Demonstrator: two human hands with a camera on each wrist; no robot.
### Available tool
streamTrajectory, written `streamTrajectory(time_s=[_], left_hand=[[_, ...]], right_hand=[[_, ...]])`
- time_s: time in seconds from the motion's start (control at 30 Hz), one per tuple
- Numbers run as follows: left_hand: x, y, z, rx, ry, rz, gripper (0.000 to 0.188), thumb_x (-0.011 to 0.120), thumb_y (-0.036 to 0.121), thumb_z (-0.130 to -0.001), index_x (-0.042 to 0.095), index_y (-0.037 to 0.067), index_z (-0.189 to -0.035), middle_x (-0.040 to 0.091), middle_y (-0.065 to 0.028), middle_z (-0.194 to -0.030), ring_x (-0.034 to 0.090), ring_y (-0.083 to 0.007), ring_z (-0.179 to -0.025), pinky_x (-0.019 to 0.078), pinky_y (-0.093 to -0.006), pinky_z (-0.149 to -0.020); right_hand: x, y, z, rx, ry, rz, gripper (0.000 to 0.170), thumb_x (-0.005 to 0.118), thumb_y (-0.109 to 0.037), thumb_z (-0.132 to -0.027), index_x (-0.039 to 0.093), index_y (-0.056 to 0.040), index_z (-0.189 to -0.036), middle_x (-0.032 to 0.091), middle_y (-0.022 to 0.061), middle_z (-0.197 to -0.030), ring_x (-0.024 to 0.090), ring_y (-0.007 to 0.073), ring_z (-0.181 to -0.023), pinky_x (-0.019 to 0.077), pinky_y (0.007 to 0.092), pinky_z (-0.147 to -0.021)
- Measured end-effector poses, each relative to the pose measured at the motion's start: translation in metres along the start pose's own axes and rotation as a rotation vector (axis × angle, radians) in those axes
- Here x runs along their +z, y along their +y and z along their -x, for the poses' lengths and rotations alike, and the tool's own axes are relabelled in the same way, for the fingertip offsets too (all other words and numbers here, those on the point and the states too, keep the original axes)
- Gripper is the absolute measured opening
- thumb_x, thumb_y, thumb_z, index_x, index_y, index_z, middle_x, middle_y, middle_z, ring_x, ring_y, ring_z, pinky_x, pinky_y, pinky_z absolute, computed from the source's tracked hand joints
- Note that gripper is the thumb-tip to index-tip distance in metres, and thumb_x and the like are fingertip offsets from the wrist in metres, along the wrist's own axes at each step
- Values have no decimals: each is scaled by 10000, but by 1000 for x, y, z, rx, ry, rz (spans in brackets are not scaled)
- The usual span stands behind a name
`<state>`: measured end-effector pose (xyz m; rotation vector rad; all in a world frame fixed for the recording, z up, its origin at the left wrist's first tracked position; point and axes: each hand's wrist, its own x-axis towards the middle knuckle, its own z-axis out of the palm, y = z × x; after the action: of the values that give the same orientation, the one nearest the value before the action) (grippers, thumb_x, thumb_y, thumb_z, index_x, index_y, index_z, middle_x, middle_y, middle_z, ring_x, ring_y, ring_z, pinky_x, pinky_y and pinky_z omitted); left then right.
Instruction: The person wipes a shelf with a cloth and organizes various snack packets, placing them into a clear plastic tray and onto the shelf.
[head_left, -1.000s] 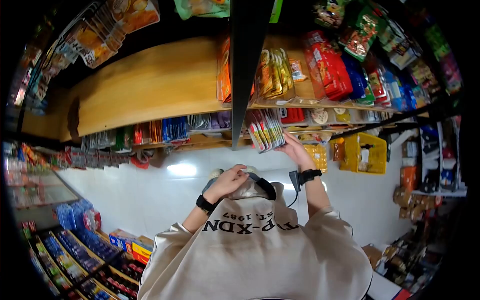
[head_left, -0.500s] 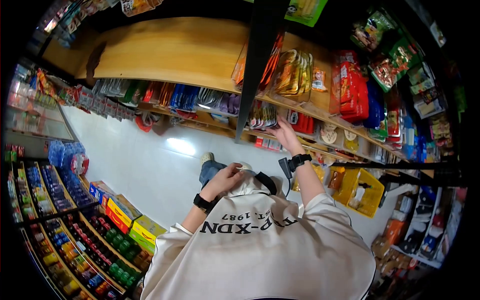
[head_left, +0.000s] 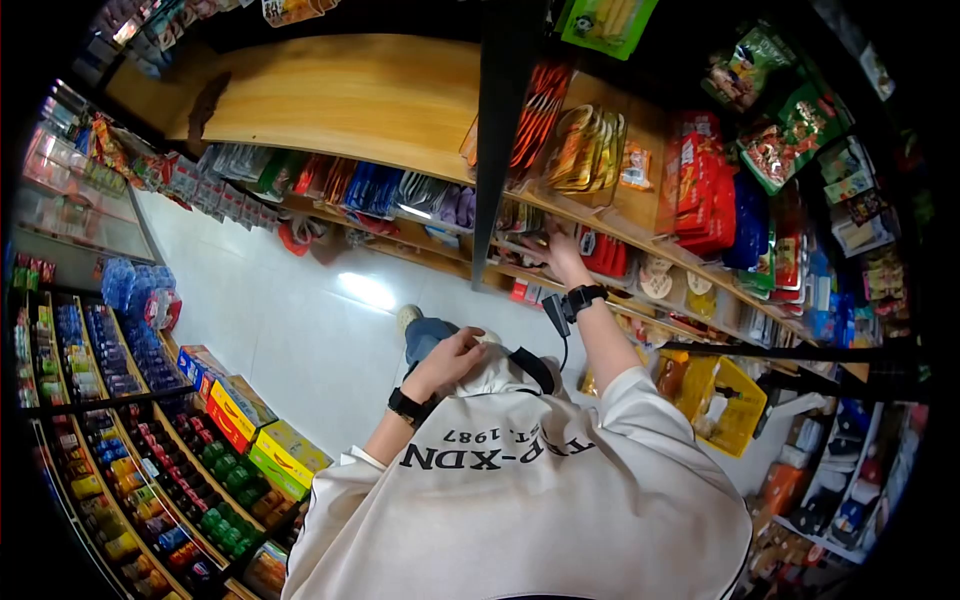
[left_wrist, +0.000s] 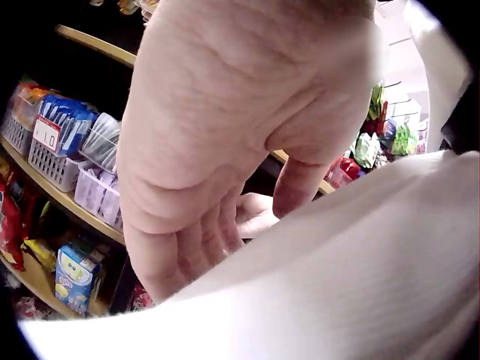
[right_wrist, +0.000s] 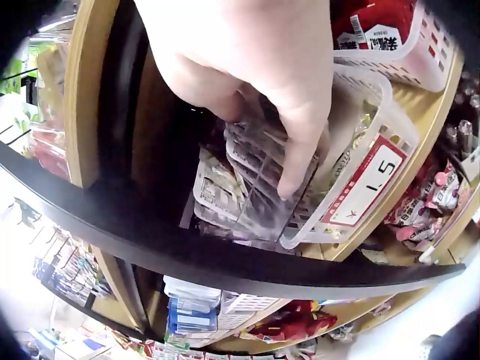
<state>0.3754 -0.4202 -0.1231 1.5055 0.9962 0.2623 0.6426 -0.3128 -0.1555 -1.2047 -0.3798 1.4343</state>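
My right hand (head_left: 557, 254) reaches into the lower shelf, just right of the black upright. In the right wrist view its thumb and fingers grip a row of clear-wrapped snack packets (right_wrist: 259, 176) beside a white plastic basket (right_wrist: 406, 129). The basket carries a red-edged price tag (right_wrist: 365, 182) reading 1.5. Parts of the packets are hidden under the hand. My left hand (head_left: 448, 362) is at the front of the white shirt with loosely bent fingers. Its palm (left_wrist: 217, 112) faces the left wrist camera, holding nothing.
A black shelf upright (head_left: 497, 150) crosses close to the right hand. Above is a wooden shelf (head_left: 330, 90), with red snack packets (head_left: 700, 190) farther right. A yellow basket (head_left: 735, 410) stands on the floor at right. Drink racks (head_left: 150, 440) line the left side.
The right hand has carried the packets from in front of the shelf into the lower shelf. The head view has turned. The left hand stays at the shirt.
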Motion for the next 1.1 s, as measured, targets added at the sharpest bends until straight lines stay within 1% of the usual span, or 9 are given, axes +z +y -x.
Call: streamTrajectory(time_s=[0.1, 0.17, 0.4, 0.47, 0.7, 0.77, 0.87, 0.97, 1.1], left_hand=[[3, 6, 0, 13, 18, 2, 411, 506, 297, -882, 474, -3, -1161, 624, -169, -848, 612, -246, -773, 472, -313, -694], [2, 11, -1, -76, -31, 8, 346, 522, 236, -896, 504, -19, -1130, 619, -131, -950, 595, -177, -861, 468, -280, -755], [2, 19, 0, -112, -26, -99, 364, 517, 282, -895, 509, 4, -1130, 622, -143, -953, 610, -214, -859, 470, -295, -756], [4, 14, -2, -93, -19, -93, 366, 516, 285, -895, 508, 4, -1129, 623, -145, -950, 611, -218, -855, 471, -300, -759], [1, 18, -1, -103, -5, -117, 361, 513, 279, -894, 507, 5, -1129, 621, -159, -950, 612, -238, -866, 469, -305, -767], [-1, 22, 0, -131, -39, -122, 361, 509, 280, -893, 509, 4, -1128, 614, -170, -972, 607, -251, -888, 464, -304, -782], [0, 15, -2, -79, -26, -115, 366, 507, 283, -893, 508, 2, -1128, 611, -173, -990, 600, -262, -910, 459, -306, -799], [1, 11, -4, 7, 17, -97, 427, 510, 310, -867, 478, -7, -1151, 629, -212, -856, 611, -330, -822, 473, -351, -731], [-3, 15, -3, -98, -36, -127, 366, 501, 280, -897, 508, -5, -1128, 612, -171, -987, 597, -259, -918, 458, -305, -804]], right_hand=[[0, 3, -10, 57, 47, -51, 453, 417, -211, -943, 255, -77, -1344, 237, 135, -1392, 518, 393, -1046, 486, 468, -860], [1, 6, -14, 67, 66, -10, 403, 421, -207, -941, 299, -81, -1304, 239, 138, -1398, 519, 379, -1057, 489, 456, -862], [3, -1, -9, 66, 33, 43, 442, 369, -211, -950, 248, -120, -1366, 279, 149, -1385, 524, 318, -1077, 504, 394, -843], [2, 0, -9, 33, 45, 221, 463, 351, -200, -947, 230, -110, -1385, 290, 147, -1386, 520, 318, -1083, 512, 382, -805], [-42, 38, -40, -60, 76, 158, 349, 402, -162, -919, 383, -43, -1246, 469, 125, -1194, 544, 279, -974, 520, 394, -754], [-46, 40, -41, -95, 98, 76, 374, 459, -130, -876, 433, 33, -1212, 505, 95, -1169, 490, 205, -981, 397, 292, -849], [-50, 41, -44, -136, 120, 201, 311, 421, -61, -869, 443, -16, -1176, 514, 115, -1087, 525, 254, -957, 506, 382, -800], [-32, 26, -27, -188, 144, 377, 381, 396, -24, -854, 412, -8, -1234, 502, 125, -1141, 520, 269, -981, 482, 375, -851], [-18, 10, -3, -99, 96, 176, 426, 438, -20, -823, 413, 31, -1245, 511, 110, -1137, 501, 215, -998, 428, 297, -832]])
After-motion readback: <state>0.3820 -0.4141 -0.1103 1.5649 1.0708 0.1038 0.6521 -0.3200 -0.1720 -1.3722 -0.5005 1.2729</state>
